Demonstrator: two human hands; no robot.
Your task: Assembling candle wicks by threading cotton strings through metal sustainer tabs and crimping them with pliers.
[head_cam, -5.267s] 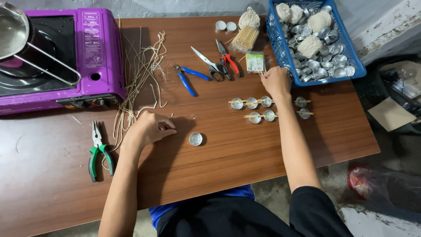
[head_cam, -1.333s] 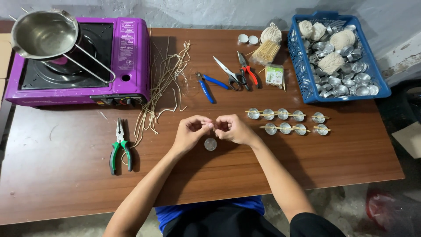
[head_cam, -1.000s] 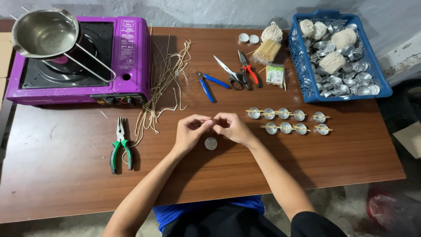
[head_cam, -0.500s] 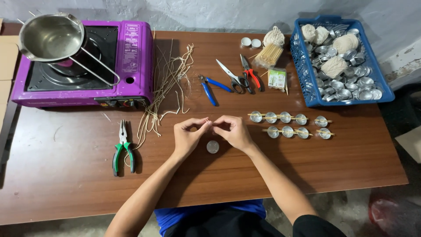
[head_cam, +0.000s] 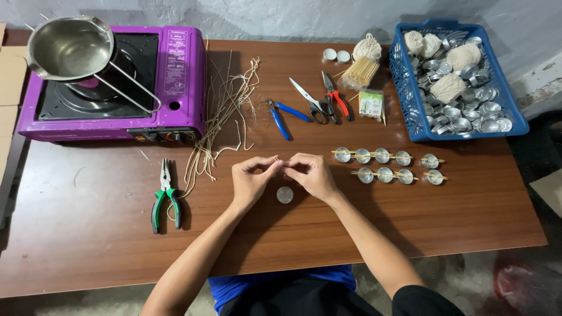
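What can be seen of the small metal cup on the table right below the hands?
The small round metal cup is shallow, silvery and shiny, like thin aluminium. It sits upright and alone on the brown wooden table, just below the gap between the left hand and the right hand, whose fingertips meet above it. Neither hand seems to touch it. Unlike the cups lined up to its right, no stick lies across it.
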